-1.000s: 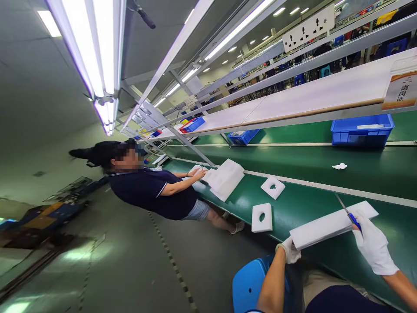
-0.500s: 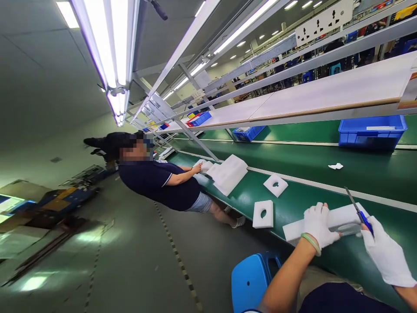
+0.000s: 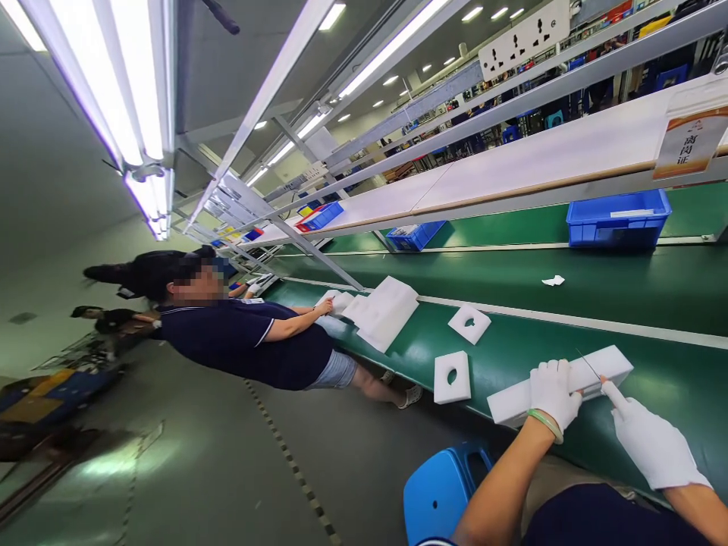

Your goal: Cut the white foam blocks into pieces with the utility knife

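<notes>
A long white foam block [image 3: 606, 365] lies on the green conveyor belt [image 3: 654, 379] in front of me. My left hand [image 3: 550, 393], in a white glove, presses down on the block's middle. My right hand [image 3: 648, 444], also gloved, grips a thin knife [image 3: 588, 365] whose blade rests on the block just right of my left hand. The knife's handle is hidden inside the glove.
Two square foam pieces with holes [image 3: 453, 377] [image 3: 469, 324] lie further left on the belt. A co-worker in a dark shirt [image 3: 250, 341] handles a foam stack [image 3: 387, 311]. Blue bins [image 3: 619, 220] stand under the shelf. A blue stool [image 3: 440, 493] is below me.
My left hand went from the block's near end onto its top. The knife in my right hand came down onto the block, and the view shifted slightly.
</notes>
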Tool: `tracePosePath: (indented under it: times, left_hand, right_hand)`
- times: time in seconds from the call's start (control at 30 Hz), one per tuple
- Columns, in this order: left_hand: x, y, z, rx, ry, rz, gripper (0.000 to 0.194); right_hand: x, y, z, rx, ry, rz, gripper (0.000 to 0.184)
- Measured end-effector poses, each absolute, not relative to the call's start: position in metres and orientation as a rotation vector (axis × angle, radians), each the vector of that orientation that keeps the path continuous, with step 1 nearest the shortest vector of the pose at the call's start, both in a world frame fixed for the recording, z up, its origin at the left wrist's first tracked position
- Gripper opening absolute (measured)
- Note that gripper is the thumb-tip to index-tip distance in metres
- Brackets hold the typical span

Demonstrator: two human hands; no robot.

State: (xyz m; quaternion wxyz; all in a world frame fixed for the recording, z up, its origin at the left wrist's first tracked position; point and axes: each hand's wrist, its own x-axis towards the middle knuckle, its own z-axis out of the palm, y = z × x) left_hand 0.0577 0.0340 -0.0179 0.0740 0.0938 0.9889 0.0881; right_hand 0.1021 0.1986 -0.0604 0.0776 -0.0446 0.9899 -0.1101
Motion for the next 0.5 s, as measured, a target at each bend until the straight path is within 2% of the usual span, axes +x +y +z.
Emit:
tracePosePath:
  times: [0.13,0.5]
  left_hand:
    - [0.061,0.036,-0.018,0.280,2.981,0.264,0.041]
    - [0.062,0.036,-0.014,0.272,2.969,0.251,0.038]
  right_hand:
    - [0.100,0.197,-0.058,-0.141,2.954,-0.282,0.054]
    - [0.114,0.193,-0.052,-0.133,2.919,-0.153,0.054]
